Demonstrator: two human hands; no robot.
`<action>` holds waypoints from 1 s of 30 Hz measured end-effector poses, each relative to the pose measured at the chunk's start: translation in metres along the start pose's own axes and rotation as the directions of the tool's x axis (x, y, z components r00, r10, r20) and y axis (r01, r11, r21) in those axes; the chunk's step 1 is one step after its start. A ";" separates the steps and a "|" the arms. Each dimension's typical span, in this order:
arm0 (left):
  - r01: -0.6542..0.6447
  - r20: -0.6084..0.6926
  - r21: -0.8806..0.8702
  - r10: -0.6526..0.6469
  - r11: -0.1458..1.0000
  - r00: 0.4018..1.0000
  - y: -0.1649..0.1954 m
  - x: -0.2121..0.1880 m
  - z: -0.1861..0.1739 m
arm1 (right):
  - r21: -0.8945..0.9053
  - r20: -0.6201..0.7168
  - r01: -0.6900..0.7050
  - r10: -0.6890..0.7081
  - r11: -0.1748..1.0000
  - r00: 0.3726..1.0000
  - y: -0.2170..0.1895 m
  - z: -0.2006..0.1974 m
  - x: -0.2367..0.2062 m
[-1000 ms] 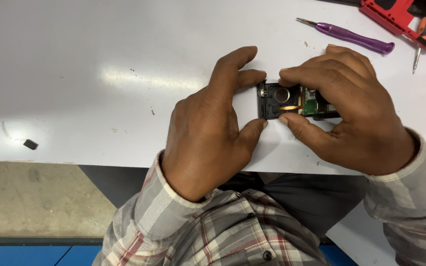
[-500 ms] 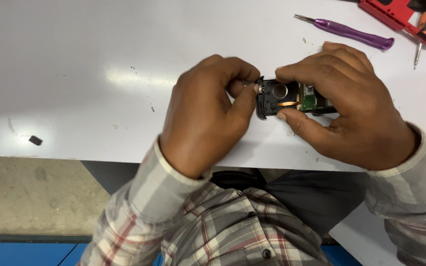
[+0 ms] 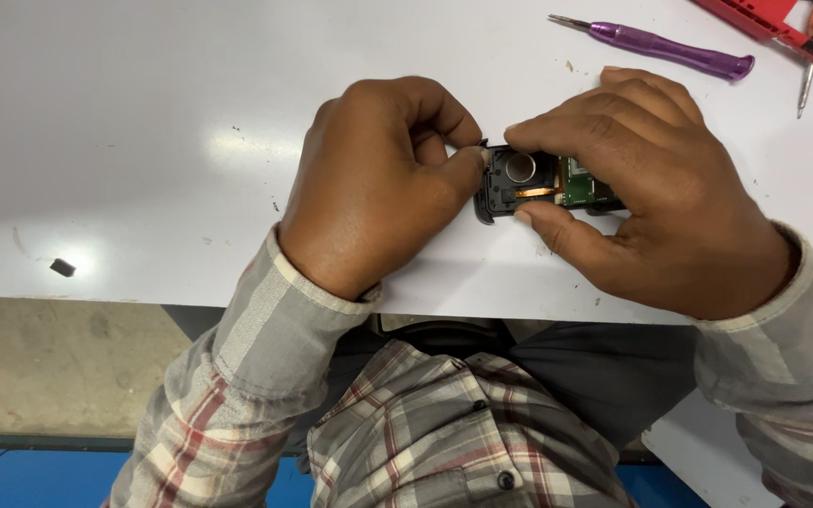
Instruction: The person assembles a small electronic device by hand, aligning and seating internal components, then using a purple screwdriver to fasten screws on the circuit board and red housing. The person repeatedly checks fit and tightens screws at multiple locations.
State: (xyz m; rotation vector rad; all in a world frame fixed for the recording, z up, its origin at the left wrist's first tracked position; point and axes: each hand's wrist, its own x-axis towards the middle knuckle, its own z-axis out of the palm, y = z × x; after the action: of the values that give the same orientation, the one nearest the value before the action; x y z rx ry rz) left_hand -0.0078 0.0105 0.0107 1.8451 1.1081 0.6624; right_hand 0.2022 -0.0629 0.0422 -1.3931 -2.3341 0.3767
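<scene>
Head view: a small black electronic module (image 3: 529, 183) is gripped by the right hand (image 3: 656, 202), with the thumb pressed along its near edge and the fingers curled over its far edge and right half, so that the part is steadied just above or on the worktop (image 3: 143, 141); which of the two cannot be told. The grip leaves the module's left end uncovered, where a round silver component (image 3: 520, 167), an orange flex strip (image 3: 538, 192) and a patch of green circuit board (image 3: 579, 184) are exposed.

That open left end is met by the left hand (image 3: 378, 183), which is closed narrowly, thumb and forefinger pinched together at the module's upper left corner. Something small and dark appears to be nipped there, but whether it is a separate piece or the casing's own edge cannot be told. The pinch is set opposite the right hand's hold, so the module is braced from one side while being worked from the other.

Beyond the right hand, well apart, a purple screwdriver (image 3: 670, 49) lies on the worktop within reach, its tip pointing left. Farther right, at the frame's corner, a red tool tray (image 3: 764, 17) is partly seen. Far to the left of the left hand, near the worktop's front edge, a small black piece (image 3: 62, 267) lies alone.
</scene>
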 end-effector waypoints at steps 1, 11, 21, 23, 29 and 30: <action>-0.003 -0.003 0.001 0.003 1.000 1.000 0.000 0.000 0.000 | 0.001 0.000 0.008 -0.008 1.000 1.000 0.000 0.000 0.000; 0.009 0.026 0.025 -0.010 1.000 1.000 0.001 0.000 -0.002 | 0.024 -0.012 0.042 -0.041 0.999 0.999 -0.003 -0.002 0.004; -0.004 0.068 -0.005 0.004 1.000 0.998 0.000 0.002 -0.006 | 0.044 0.001 0.042 -0.042 0.998 0.999 -0.010 -0.004 0.009; 0.028 0.104 -0.060 -0.022 0.998 0.994 -0.001 0.002 -0.008 | 0.042 0.008 0.033 -0.033 0.999 0.999 -0.010 -0.003 0.009; -0.006 0.110 -0.132 0.021 0.991 0.994 -0.002 0.000 -0.009 | 0.038 0.011 0.022 -0.022 0.999 1.000 -0.009 -0.003 0.010; -0.005 0.112 -0.129 0.020 0.992 0.993 -0.002 0.000 -0.009 | 0.036 0.016 0.021 -0.021 0.999 1.000 -0.009 -0.003 0.010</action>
State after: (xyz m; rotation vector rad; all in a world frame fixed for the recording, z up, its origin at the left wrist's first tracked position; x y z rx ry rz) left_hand -0.0159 0.0144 0.0135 1.7583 0.9585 0.6138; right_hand 0.1922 -0.0587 0.0503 -1.3528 -2.3417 0.4240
